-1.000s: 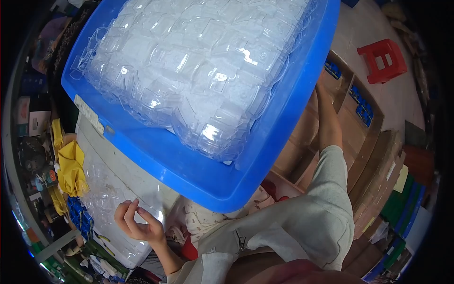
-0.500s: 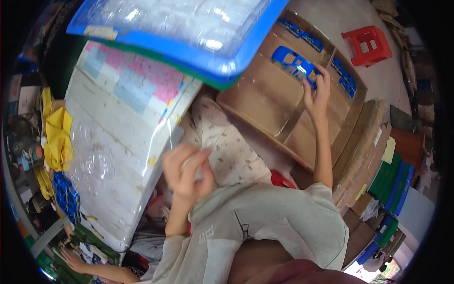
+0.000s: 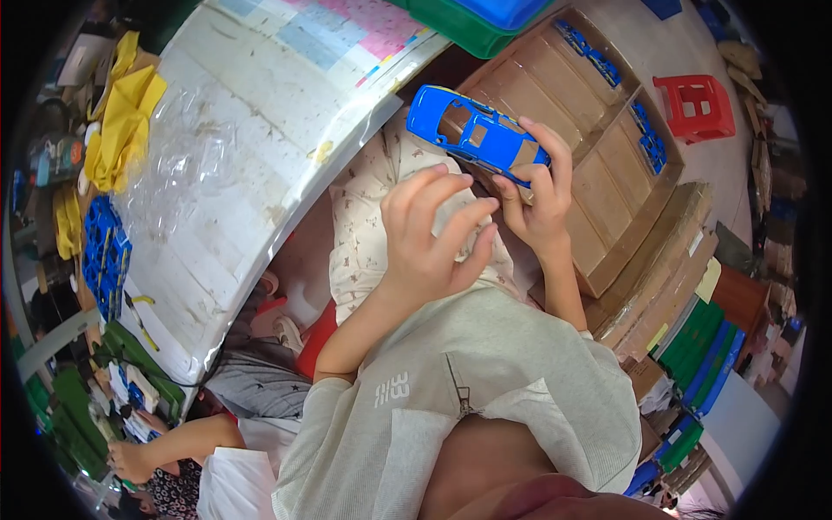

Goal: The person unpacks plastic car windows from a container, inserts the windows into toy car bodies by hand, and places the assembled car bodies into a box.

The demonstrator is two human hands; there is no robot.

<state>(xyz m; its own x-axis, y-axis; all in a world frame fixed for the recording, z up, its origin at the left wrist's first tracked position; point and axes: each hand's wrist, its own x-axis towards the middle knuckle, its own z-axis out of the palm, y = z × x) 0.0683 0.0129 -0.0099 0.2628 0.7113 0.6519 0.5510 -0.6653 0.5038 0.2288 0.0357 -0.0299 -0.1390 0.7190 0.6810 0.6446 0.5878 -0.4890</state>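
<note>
A blue toy car body [image 3: 485, 139] with open window and roof gaps is raised in front of me, over my lap and the near edge of the cardboard box. My right hand [image 3: 542, 186] grips its right end between thumb and fingers. Just below the car, my left hand [image 3: 438, 230] is held up with fingers spread and curved, holding nothing. Inside the divided cardboard box [image 3: 555, 130] lie more blue toy car parts [image 3: 589, 54] in the far compartment and further blue parts [image 3: 648, 139] in the right one.
A white table [image 3: 234, 173] with crumpled clear plastic [image 3: 178, 165] and yellow bags [image 3: 130, 121] stands on the left. Blue and green bins [image 3: 472, 26] jut in at the top. A red stool [image 3: 695, 107] stands beyond the box. A co-worker's arm [image 3: 186, 438] reaches in at lower left.
My right hand has lifted the car body out of the box and brought it left and closer. My left hand has moved right, up beside the car, its fingers opening. The view has shifted.
</note>
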